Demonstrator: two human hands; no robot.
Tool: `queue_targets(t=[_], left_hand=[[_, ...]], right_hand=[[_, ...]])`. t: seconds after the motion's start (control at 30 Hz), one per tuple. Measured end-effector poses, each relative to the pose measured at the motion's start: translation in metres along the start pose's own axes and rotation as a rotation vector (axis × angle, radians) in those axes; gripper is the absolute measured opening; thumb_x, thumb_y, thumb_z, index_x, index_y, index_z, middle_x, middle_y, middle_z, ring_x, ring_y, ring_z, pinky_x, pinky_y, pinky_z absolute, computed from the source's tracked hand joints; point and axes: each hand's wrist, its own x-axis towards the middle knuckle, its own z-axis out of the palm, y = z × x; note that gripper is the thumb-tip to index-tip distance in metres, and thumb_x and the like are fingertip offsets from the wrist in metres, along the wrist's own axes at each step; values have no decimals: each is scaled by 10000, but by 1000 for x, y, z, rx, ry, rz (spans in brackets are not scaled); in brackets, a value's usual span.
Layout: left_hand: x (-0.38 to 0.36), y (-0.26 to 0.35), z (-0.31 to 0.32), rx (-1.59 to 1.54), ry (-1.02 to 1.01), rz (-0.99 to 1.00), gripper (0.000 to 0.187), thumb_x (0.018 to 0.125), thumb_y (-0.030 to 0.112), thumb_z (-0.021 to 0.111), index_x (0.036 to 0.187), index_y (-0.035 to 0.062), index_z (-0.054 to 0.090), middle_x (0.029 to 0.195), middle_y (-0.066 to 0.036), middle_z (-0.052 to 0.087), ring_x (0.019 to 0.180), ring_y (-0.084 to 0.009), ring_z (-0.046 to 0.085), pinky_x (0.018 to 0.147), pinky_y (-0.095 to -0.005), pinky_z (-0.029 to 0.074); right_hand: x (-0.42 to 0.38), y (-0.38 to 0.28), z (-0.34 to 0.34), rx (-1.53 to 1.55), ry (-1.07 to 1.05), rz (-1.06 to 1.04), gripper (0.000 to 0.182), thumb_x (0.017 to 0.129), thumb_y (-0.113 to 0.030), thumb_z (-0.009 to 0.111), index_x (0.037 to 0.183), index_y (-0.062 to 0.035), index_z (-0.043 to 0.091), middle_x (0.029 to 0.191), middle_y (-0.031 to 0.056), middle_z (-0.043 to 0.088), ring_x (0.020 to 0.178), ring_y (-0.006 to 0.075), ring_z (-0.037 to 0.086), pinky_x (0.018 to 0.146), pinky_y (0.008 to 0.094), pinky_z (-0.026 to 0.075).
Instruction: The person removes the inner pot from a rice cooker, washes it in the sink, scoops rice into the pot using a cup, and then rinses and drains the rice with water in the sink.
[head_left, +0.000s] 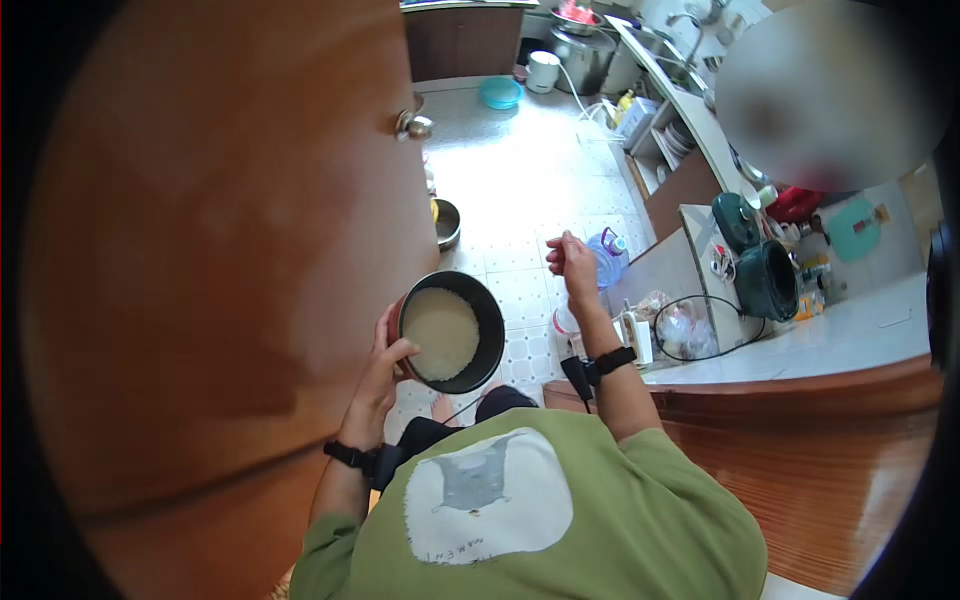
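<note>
The left hand (380, 364), in the head view, clasped the dark pot (490, 325) by its left edge above the floor (525, 285) — mouth up, presumably to keep the pale contents (443, 335) in — while the right hand (574, 264) hung half-open, seemingly holding nothing.

My green T-shirt (650, 500) has short sleeves (690, 475) and a white patch (540, 505) with grey print (473, 478). Black straps (612, 360) circle both wrists (598, 338). My trousers (508, 401), mostly hidden, seem dark.
</note>
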Motion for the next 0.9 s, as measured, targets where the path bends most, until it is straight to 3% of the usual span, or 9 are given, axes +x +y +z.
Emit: queue_targets(t=[0.3,0.5,0.57,0.7,0.8,0.9], left_hand=[[268,108,123,123,-260,-67,1014,787,250,718,1677,192,234,1527,-131,454,1291,-302,512,870,-543,543],[468,147,241,17,-340,-73,1009,812,227,696,1687,164,197,1486,-65,476,1070,-237,597,767,-465,569],[523,166,266,-16,-324,-108,943,820,245,678,1662,215,254,1479,-49,484,1030,-234,623,793,-552,597],[616,218,308,-93,-305,-130,793,826,270,662,1565,235,377,1366,-72,512,1224,-282,575,816,-614,605],[706,249,336,-107,-290,-195,583,841,274,646,1403,233,496,1275,-63,539,1157,-298,607,823,-646,599],[798,277,383,-64,-293,-170,544,845,284,648,1367,237,499,1281,-71,548,1169,-303,611,838,-671,583]], right_hand=[[184,-26,-98,11,341,-82,452,1124,-381,515,956,-18,726,727,15,646,611,82,570,567,242,465],[364,-52,-140,-23,379,-91,450,1123,-382,518,959,-22,732,745,17,651,630,81,577,588,238,478],[418,-64,-148,-18,326,-90,441,1122,-364,521,949,-16,732,734,21,651,638,83,590,602,244,500],[522,-89,-148,-83,267,-96,439,1118,-362,533,945,-12,732,732,25,658,638,85,601,597,247,502],[612,-99,-153,-107,232,-113,446,1119,-363,532,940,-6,730,725,30,663,633,89,607,587,253,504],[700,-104,-167,-163,220,-138,456,1120,-363,525,932,1,725,703,37,660,618,95,608,574,264,508]])
